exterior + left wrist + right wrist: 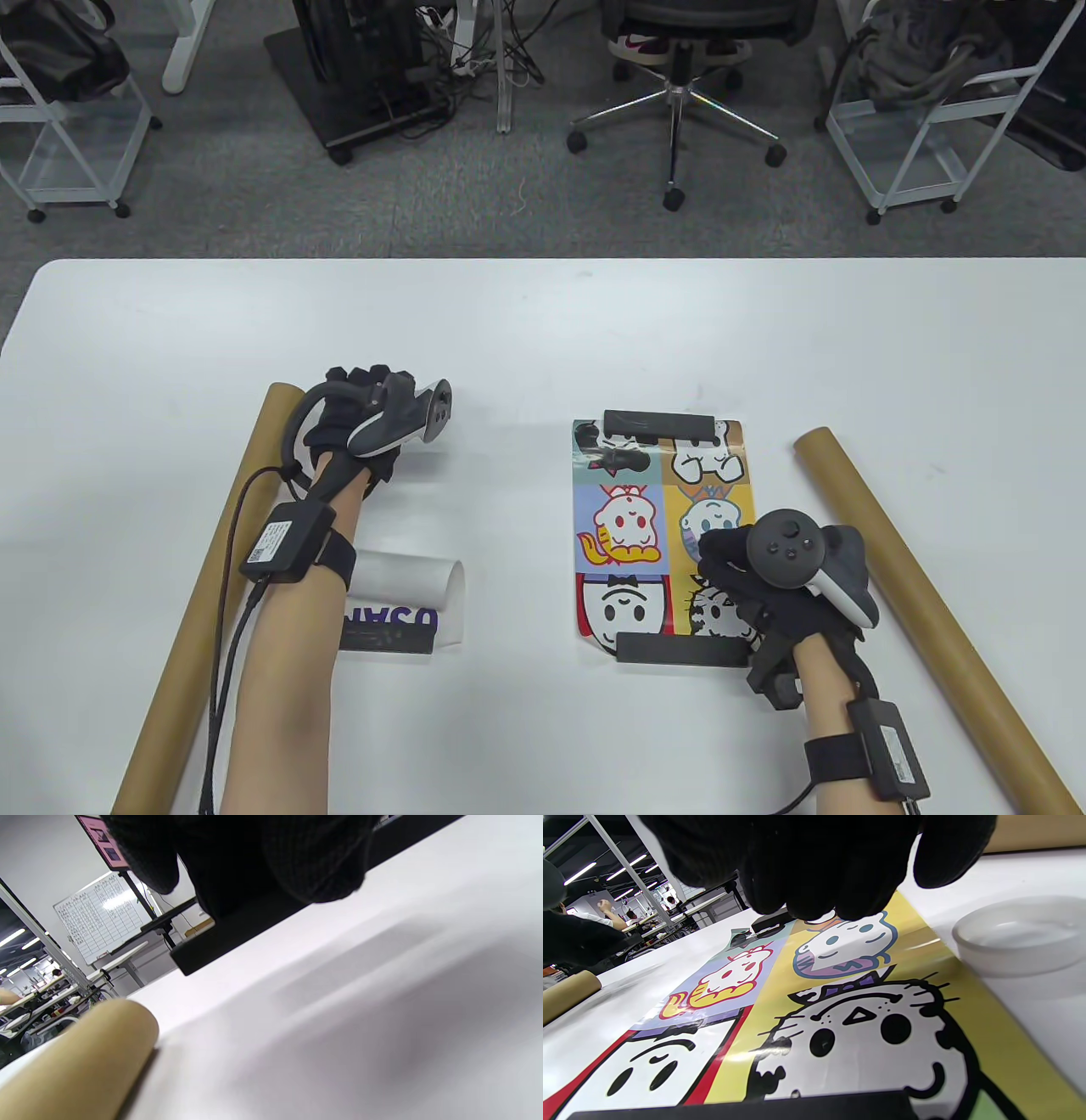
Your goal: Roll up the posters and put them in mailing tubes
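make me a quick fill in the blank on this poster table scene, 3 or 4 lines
1. The cartoon poster lies flat with a black bar at its far and near ____.
2. The right hand is over the ____ poster.
3. One cardboard tube lies by the left hand; the other tube lies to the ____ of the cartoon poster.
4. The other poster, under the left forearm, is partly ____.

Missing words: ends; cartoon; right; rolled
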